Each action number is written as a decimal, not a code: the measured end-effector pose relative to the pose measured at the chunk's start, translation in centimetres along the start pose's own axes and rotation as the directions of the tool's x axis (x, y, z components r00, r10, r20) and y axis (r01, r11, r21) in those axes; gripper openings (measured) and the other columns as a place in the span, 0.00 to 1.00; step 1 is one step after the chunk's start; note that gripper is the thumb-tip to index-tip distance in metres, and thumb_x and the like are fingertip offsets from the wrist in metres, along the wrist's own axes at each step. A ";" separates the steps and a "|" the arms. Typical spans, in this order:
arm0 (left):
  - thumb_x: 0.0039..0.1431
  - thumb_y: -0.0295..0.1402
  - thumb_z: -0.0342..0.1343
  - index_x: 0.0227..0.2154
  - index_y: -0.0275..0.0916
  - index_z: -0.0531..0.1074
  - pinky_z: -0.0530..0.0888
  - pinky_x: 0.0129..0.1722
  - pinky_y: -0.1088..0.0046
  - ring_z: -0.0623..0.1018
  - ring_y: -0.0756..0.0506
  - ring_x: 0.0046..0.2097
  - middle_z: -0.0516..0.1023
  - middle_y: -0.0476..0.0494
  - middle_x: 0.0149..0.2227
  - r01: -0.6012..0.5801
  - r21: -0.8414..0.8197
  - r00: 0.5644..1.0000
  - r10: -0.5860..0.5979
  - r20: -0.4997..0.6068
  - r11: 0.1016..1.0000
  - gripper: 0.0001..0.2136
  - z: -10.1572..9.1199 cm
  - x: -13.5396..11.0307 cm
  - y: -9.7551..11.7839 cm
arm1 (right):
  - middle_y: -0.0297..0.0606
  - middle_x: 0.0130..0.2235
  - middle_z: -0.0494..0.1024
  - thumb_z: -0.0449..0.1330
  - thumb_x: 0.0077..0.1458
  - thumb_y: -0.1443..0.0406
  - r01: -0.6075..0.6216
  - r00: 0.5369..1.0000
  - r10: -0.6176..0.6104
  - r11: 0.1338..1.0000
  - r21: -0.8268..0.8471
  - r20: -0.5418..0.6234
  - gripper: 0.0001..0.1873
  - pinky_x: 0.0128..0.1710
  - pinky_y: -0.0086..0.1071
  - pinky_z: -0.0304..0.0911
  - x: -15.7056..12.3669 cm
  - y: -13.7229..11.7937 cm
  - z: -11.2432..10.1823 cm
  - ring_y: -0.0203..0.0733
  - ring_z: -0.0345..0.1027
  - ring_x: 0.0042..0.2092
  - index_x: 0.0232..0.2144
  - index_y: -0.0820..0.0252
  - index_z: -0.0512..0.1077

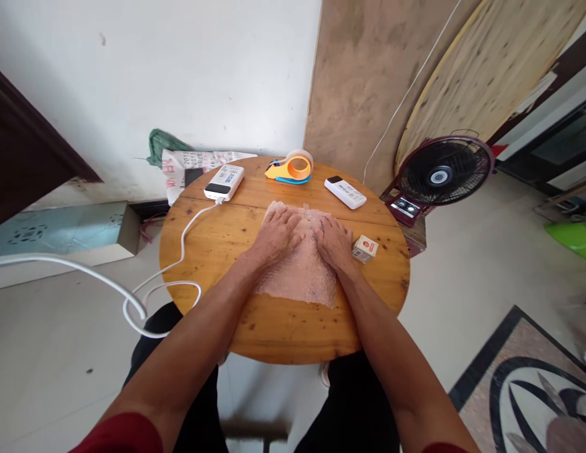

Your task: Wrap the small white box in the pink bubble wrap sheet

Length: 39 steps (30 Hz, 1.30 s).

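Bumpy plastic sheet [297, 280], wooden table [217, 242]

The person's left hand [277, 236] and right hand [334, 242] lie flat, fingers spread, on bubble wrap [297, 280] on a round wooden table [382, 286]. A small box [365, 249] sits just beside the right hand. Farther back are a white power bank [225, 182] with a cable [182, 242] plugged in, an orange tape dispenser [279, 172] and a second power bank [347, 192]. A fan [439, 176] stands beyond.

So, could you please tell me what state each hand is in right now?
Left hand: open, palm down on the bubble wrap.
Right hand: open, palm down on it, near the small box.
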State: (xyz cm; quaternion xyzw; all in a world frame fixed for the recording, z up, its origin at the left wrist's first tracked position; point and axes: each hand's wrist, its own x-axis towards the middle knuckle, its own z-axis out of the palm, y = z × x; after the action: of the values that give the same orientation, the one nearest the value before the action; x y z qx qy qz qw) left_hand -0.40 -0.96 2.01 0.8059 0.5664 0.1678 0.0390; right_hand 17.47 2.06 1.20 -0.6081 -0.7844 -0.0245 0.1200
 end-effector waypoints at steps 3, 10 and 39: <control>0.65 0.45 0.40 0.61 0.38 0.60 0.50 0.65 0.56 0.54 0.38 0.67 0.58 0.36 0.66 -0.088 0.022 0.995 0.087 0.041 0.996 0.26 0.5 -0.3 0.8 | 0.48 0.62 0.64 0.44 0.64 0.60 0.005 1.000 -0.005 1.000 0.010 -0.012 0.21 0.55 0.43 0.51 0.1 0.1 0.2 0.49 0.56 0.60 0.55 0.61 0.64; 0.65 0.47 0.37 0.63 0.39 0.56 0.48 0.64 0.49 0.50 0.34 0.68 0.51 0.34 0.68 -0.077 0.063 0.987 0.067 0.148 0.995 0.28 2.0 -0.7 1.5 | 0.49 0.63 0.61 0.44 0.64 0.61 -0.011 1.000 0.012 0.999 0.040 -0.019 0.22 0.54 0.45 0.53 -0.1 0.3 0.1 0.52 0.58 0.59 0.57 0.60 0.63; 0.64 0.50 0.39 0.63 0.38 0.56 0.50 0.64 0.48 0.51 0.33 0.68 0.53 0.33 0.67 -0.059 0.045 0.989 0.053 0.135 0.997 0.30 1.9 -0.7 1.6 | 0.46 0.58 0.68 0.45 0.64 0.64 0.074 0.997 -0.074 0.997 0.017 -0.012 0.20 0.52 0.41 0.53 -0.4 -0.1 -0.3 0.47 0.60 0.56 0.55 0.60 0.63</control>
State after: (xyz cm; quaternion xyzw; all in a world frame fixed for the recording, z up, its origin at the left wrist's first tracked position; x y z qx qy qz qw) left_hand 1.45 -1.94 0.52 0.8316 0.5436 0.1007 0.0523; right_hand 17.52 1.64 1.43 -0.5775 -0.8057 -0.0254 0.1290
